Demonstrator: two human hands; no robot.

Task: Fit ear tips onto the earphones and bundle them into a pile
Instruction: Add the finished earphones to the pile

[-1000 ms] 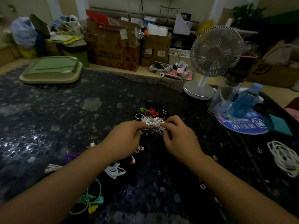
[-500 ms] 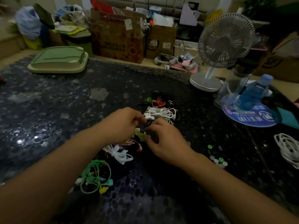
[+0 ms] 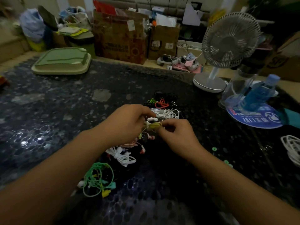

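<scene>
left hand grip (image 3: 128, 122): fingers curled tight, pinching one end of the yellow-green earphone bundle (image 3: 155, 125); fingertips hidden behind the knuckles.
right hand grip (image 3: 177, 135): fingers curled, thumb and forefinger pinching the other end of the same bundle; nothing else held.
held bundle: small coil of yellow-green cord, between the two grips, raised just above the tabletop (image 3: 56, 111); a white earbud piece (image 3: 152, 119) shows at its top edge; cannot tell whether an ear tip is on it.
pile beyond the grips: white earphone coils (image 3: 165, 113) just behind the held bundle; red earphones (image 3: 161, 103), green earphones (image 3: 151, 100) and black earphones (image 3: 167, 95) farther back, all touching in one heap.
below and nearer than the grips: pink and red earphones (image 3: 142, 148) under the hands; a white tied coil (image 3: 121, 155) near the left wrist; loose mint-green earphones (image 3: 97, 177) beside the left forearm.
ear tips: small green ear tips (image 3: 214, 149) loose on the tabletop, right of the right wrist, apart from it.
far right of the grips: white cable coil (image 3: 292, 148) at the frame edge.
beyond right grip: desk fan (image 3: 230, 41), clear jug (image 3: 238, 88), blue bottle (image 3: 261, 93) on a round blue mat (image 3: 253, 120).
beyond left grip: green tray (image 3: 61, 62) at the far tabletop edge; cardboard boxes (image 3: 120, 39) behind it.
in the way: the hands cover most of the bundle's ends.
</scene>
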